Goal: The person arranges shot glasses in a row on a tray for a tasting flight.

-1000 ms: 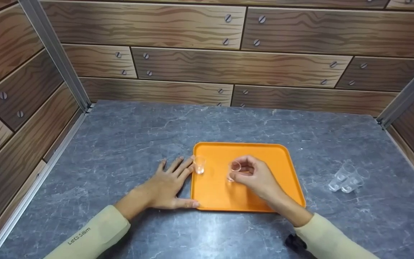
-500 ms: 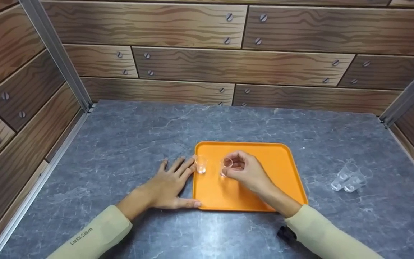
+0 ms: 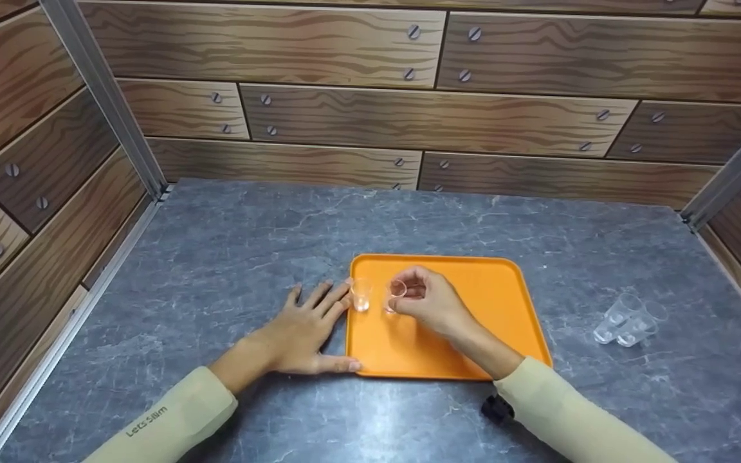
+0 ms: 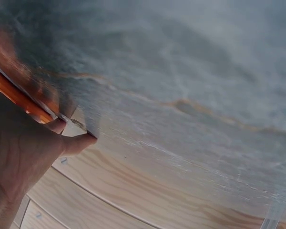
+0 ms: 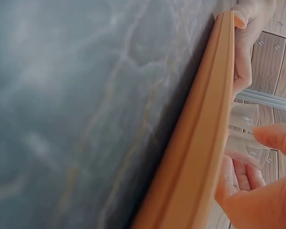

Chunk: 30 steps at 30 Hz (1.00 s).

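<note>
In the head view, my left hand (image 3: 300, 334) lies with its fingers spread and straight at the left edge of an orange tray (image 3: 486, 289), the thumb at the tray's near left corner. A small clear shot glass (image 3: 361, 300) stands upright on the tray, close to those fingertips. My right hand (image 3: 433, 307) pinches another clear shot glass (image 3: 398, 288) between thumb and fingers, just right of the first one and low over the tray. The right wrist view shows the right hand (image 5: 262, 195) around this glass from the side, behind the tray's rim (image 5: 195, 143).
A small cluster of clear shot glasses (image 3: 628, 320) sits on the grey marbled table (image 3: 248, 238), right of the tray. Wood-patterned walls (image 3: 345, 116) and metal corner posts (image 3: 107, 96) bound the table at the back and sides.
My right hand has carried its shot glass leftward across the tray, nearer the standing one. The left hand has kept its place at the tray's edge.
</note>
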### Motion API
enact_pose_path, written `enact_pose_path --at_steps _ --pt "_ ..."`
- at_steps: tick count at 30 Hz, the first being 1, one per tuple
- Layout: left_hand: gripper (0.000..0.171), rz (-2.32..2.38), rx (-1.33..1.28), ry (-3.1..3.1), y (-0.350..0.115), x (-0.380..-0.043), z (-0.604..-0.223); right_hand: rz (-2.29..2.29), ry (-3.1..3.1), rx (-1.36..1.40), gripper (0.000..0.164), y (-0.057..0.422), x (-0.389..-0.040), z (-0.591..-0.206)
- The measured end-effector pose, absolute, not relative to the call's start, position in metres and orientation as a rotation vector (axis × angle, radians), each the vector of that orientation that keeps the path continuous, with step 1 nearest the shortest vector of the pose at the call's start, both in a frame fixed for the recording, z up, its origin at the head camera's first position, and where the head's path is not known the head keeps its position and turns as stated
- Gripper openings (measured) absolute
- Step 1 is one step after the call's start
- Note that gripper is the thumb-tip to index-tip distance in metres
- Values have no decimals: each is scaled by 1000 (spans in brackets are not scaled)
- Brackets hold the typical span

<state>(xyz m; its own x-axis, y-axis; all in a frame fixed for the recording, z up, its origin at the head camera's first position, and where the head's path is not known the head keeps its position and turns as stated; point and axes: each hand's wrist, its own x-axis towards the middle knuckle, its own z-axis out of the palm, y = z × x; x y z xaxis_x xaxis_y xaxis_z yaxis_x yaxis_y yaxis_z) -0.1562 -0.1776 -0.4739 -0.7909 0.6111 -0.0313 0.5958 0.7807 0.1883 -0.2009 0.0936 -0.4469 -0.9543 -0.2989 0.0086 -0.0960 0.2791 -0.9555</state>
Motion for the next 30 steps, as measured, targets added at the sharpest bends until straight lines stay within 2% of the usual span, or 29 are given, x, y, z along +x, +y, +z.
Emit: enact_pose_path --at_steps 30 --pt "114 291 958 2863 -177 -157 -476 -1676 2375 -352 34 91 -206 -448"
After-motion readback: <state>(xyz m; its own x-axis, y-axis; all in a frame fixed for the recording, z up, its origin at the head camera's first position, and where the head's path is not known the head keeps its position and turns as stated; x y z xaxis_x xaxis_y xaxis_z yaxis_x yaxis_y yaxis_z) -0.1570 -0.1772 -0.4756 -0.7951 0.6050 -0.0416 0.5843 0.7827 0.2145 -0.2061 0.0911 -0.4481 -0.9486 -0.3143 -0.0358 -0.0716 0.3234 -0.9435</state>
